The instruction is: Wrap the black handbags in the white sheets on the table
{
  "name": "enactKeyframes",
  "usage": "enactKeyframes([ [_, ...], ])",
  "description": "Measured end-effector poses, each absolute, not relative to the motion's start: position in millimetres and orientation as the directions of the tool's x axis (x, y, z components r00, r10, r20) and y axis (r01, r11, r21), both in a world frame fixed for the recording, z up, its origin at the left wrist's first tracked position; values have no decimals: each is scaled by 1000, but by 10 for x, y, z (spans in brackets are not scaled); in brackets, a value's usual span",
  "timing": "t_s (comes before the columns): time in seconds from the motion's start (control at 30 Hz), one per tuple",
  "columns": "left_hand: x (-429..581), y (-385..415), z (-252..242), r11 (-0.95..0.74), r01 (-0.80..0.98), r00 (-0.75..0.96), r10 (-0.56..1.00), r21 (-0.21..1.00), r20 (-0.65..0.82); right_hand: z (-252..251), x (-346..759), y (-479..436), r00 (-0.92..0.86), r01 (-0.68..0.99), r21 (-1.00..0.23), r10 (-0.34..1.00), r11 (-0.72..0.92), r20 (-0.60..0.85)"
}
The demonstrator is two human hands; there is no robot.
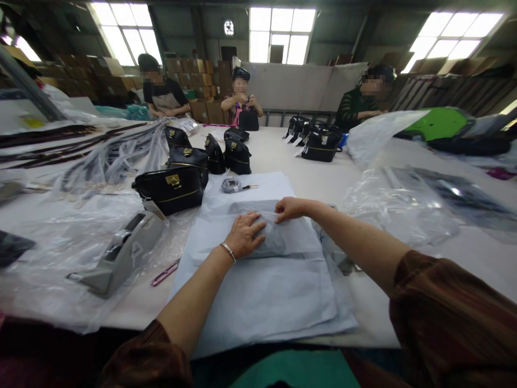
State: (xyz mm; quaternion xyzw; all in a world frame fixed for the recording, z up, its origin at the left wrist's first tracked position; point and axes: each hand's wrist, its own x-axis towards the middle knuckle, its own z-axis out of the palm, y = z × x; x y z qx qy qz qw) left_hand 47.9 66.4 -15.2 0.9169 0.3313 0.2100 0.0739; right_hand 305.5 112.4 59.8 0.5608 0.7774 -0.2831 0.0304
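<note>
My left hand (pixel 245 235), with a bracelet at its wrist, lies with fingers spread on a greyish wrapped bundle (pixel 274 245). What is inside the bundle is hidden by its wrapping. At the bundle's far right side, my right hand (pixel 291 209) pinches the edge of a thin white sheet of wrapping paper (pixel 214 231) between thumb and fingers. Beneath both hands spreads a stack of white paper sheets (pixel 262 302). A coiled strap (pixel 231 185) in clear wrap, with a metal hook, rests on the stack beyond my hands.
Black handbags (pixel 169 191) stand at the left, more black bags (pixel 321 144) at the back right. A grey tape dispenser (pixel 121 253) and pink snips (pixel 165 272) lie left of the paper. Clear plastic bags (pixel 399 205) cover the right side. Several people work across the table.
</note>
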Motion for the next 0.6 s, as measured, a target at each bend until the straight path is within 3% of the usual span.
enactKeyframes([
  [0.1, 494, 644, -121, -736, 619, 688, 677, 274, 262, 639, 3334, 1017, -294, 923, -350, 877, 158, -380],
  [0.27, 509, 617, -89, -726, 651, 698, 687, 221, 201, 566, 3392, 848, -28, 955, -288, 939, -77, -342],
  [0.37, 514, 604, -70, -719, 668, 698, 694, 189, 177, 519, 3348, 806, 19, 983, -171, 960, -69, -280],
  [0.6, 522, 608, -56, -715, 677, 697, 699, 177, 159, 713, 3560, 772, 91, 990, -80, 968, -113, -233],
])
